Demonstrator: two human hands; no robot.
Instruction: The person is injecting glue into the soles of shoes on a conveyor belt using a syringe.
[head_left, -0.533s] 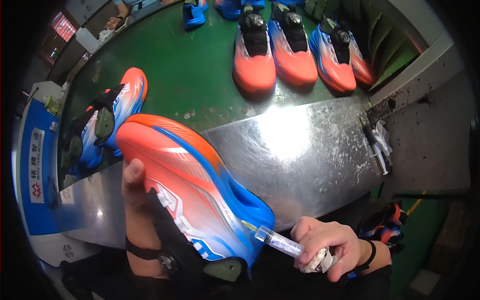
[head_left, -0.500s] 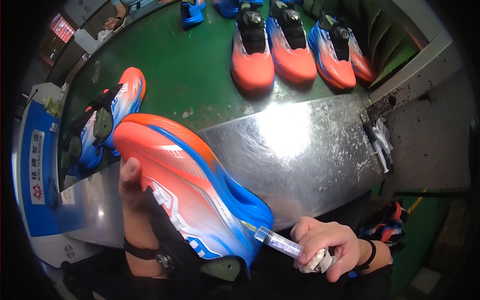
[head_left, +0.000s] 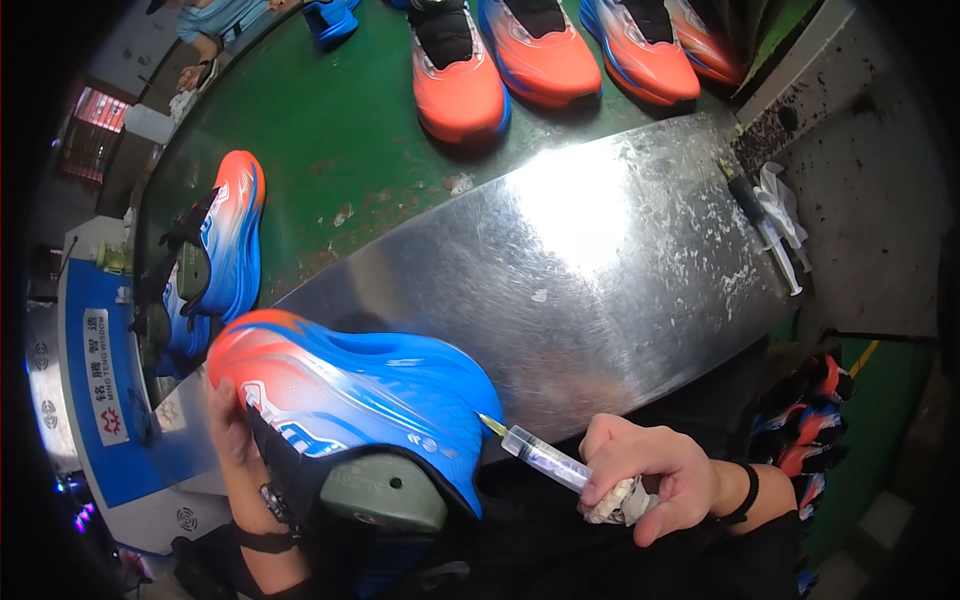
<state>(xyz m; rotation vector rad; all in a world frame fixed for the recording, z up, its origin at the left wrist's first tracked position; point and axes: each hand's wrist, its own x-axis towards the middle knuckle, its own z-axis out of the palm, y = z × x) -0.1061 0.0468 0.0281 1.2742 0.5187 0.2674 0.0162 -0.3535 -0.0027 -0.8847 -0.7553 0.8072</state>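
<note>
Head view, now: left hand [head_left: 232, 425] wraps the toe end of an orange-to-blue sneaker [head_left: 350, 385], fingers curled shut around it, thumb side on the orange forefoot. The shoe sits on a grey-green last [head_left: 385, 490] w/ heel toward the person, near-left of the scene, over the near edge of the shiny metal plate [head_left: 600, 270]. Right hand [head_left: 660, 475] is closed in a fist on a clear syringe [head_left: 545, 458] plus a wad of whitish rag; needle tip touches the blue heel edge of the shoe, right at the sole line.

Step in hand, as I read it: spot work w/ the syringe along the heel seam. Next move prob. needs a steady left grip, a light press on the plunger, needle kept shallow in the seam, and the rag ready for any excess.

Far side: three orange sneakers [head_left: 460, 80] on the green belt [head_left: 330, 130], another orange/blue shoe [head_left: 225, 250] at far left, spare syringes [head_left: 775, 215] on the right ledge.

Vs. 0.5 s ago: the shoe has tipped lower and more level, toe now pointing left rather than up-left; needle has closed onto the heel edge. Right hand's grip looks unchanged; the view sits a bit further left.
</note>
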